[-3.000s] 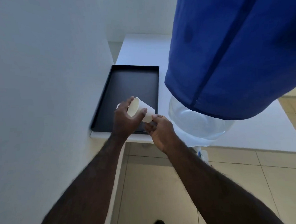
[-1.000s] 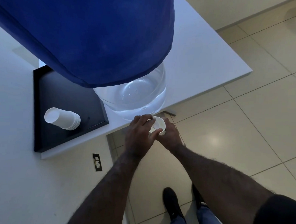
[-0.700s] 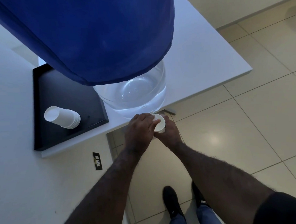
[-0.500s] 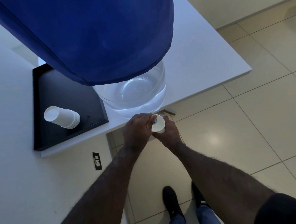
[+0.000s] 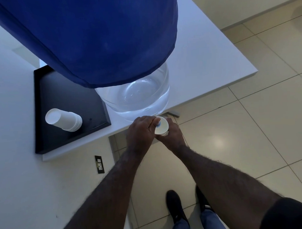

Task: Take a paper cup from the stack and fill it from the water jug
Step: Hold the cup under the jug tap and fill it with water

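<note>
A large clear water jug (image 5: 134, 96), its upper part under a blue cloth cover (image 5: 92, 34), stands at the front edge of the white table (image 5: 205, 61). Just below that edge, my right hand (image 5: 171, 136) holds a white paper cup (image 5: 162, 128) upright under the jug's tap. My left hand (image 5: 140, 130) is closed over the tap, of which only a small blue part shows at the thumb. The tap itself is mostly hidden. A stack of white paper cups (image 5: 63, 119) lies on its side on a black tray (image 5: 44, 135) to the left.
A white wall with a black socket (image 5: 99, 165) fills the left. Beige floor tiles (image 5: 250, 136) lie below and to the right. My shoes (image 5: 175, 204) stand on the floor under the hands.
Three seconds ago both hands held the cup over the tray. Since then the cup has come under the jug's tap, and my left hand has settled over the tap.
</note>
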The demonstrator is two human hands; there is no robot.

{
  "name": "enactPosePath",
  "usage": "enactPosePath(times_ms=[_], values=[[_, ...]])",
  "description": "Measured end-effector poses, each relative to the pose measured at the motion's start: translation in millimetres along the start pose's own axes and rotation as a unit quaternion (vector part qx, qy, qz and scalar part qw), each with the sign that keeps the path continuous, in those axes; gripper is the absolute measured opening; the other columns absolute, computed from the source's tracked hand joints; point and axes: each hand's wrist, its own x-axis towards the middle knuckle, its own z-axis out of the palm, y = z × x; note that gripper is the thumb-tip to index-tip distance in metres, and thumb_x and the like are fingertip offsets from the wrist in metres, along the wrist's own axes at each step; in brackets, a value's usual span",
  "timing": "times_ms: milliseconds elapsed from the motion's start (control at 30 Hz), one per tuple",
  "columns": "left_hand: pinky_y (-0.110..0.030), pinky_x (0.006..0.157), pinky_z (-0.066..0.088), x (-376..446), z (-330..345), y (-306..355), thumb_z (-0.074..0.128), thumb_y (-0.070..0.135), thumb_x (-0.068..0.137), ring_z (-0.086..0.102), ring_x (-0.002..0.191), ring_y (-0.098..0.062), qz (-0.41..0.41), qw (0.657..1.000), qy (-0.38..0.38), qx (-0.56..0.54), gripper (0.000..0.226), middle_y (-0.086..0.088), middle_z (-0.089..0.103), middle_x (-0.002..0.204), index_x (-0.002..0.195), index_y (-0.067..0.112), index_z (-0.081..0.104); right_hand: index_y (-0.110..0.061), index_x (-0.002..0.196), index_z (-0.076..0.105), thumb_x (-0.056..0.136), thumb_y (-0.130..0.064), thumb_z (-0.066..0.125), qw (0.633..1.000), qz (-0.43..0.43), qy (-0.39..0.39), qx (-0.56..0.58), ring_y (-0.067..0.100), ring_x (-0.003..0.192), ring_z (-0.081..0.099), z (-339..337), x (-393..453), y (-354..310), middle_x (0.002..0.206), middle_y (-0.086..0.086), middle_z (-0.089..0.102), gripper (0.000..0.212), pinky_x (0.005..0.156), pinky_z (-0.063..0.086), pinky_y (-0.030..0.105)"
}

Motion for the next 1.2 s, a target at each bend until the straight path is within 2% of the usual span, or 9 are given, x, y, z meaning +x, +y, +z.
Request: enactPosePath(times_ms=[67, 200, 333, 533, 800, 1200], values=[[-0.038, 0.073, 0.057, 0.3, 1.0, -0.2, 0.06, 0.028, 0.095, 0.068, 0.087, -0.027, 0.001, 1.0, 0.002, 0.002, 0.025, -0.009, 0.077, 0.097, 0.1, 0.007, 0.074, -0.016, 0.12, 0.058, 0.07, -0.029, 0.087, 1.0, -0.002, 0.001, -0.002, 0.015, 0.097, 0.065, 0.1, 0.1, -0.5, 0.11, 0.002, 0.07, 0.059, 0.077, 0.052, 0.023], [-0.036, 0.073, 0.056, 0.3, 1.9, 0.2, 0.059, 0.03, 0.094, 0.069, 0.086, -0.026, 0.003, 1.0, 0.004, -0.001, 0.028, -0.009, 0.077, 0.096, 0.099, 0.007, 0.074, -0.015, 0.122, 0.058, 0.071, -0.029, 0.086, 1.0, 0.004, -0.002, -0.006, 0.022, 0.102, 0.064, 0.1, -0.3, 1.7, 0.113, 0.003, 0.069, 0.059, 0.083, 0.056, 0.041], [-0.034, 0.073, 0.054, 0.0, 1.6, -1.4, 0.061, 0.028, 0.094, 0.068, 0.086, -0.025, 0.005, 1.0, 0.004, 0.004, 0.025, -0.009, 0.077, 0.096, 0.1, 0.007, 0.073, -0.015, 0.123, 0.057, 0.072, -0.03, 0.086, 1.0, 0.004, -0.006, -0.012, 0.025, 0.104, 0.064, 0.6, -0.8, 2.7, 0.114, 0.004, 0.069, 0.061, 0.084, 0.056, 0.046], [-0.037, 0.076, 0.058, -0.4, 1.2, -0.5, 0.061, 0.028, 0.094, 0.069, 0.09, -0.026, 0.006, 1.0, -0.001, 0.0, 0.027, -0.011, 0.077, 0.101, 0.104, 0.005, 0.073, -0.016, 0.122, 0.057, 0.072, -0.031, 0.086, 1.0, 0.002, -0.002, -0.017, 0.023, 0.103, 0.064, 0.8, -0.7, 1.6, 0.114, 0.003, 0.069, 0.06, 0.084, 0.056, 0.045], [-0.038, 0.075, 0.057, -0.1, 1.4, 0.4, 0.06, 0.029, 0.095, 0.069, 0.089, -0.026, 0.004, 1.0, 0.004, -0.002, 0.027, -0.01, 0.077, 0.099, 0.102, 0.007, 0.073, -0.013, 0.12, 0.058, 0.072, -0.03, 0.086, 1.0, -0.017, 0.006, -0.015, 0.021, 0.099, 0.065, -0.5, -1.1, -0.1, 0.111, 0.005, 0.07, 0.058, 0.082, 0.057, 0.041], [-0.039, 0.074, 0.057, -0.4, 1.3, 1.5, 0.061, 0.025, 0.095, 0.068, 0.088, -0.027, -0.003, 1.0, 0.011, -0.006, 0.023, -0.009, 0.077, 0.097, 0.1, 0.007, 0.073, -0.015, 0.117, 0.06, 0.07, -0.027, 0.087, 1.0, 0.002, 0.005, -0.003, 0.021, 0.097, 0.066, -1.5, -1.4, -3.8, 0.108, 0.004, 0.071, 0.055, 0.081, 0.057, 0.041]])
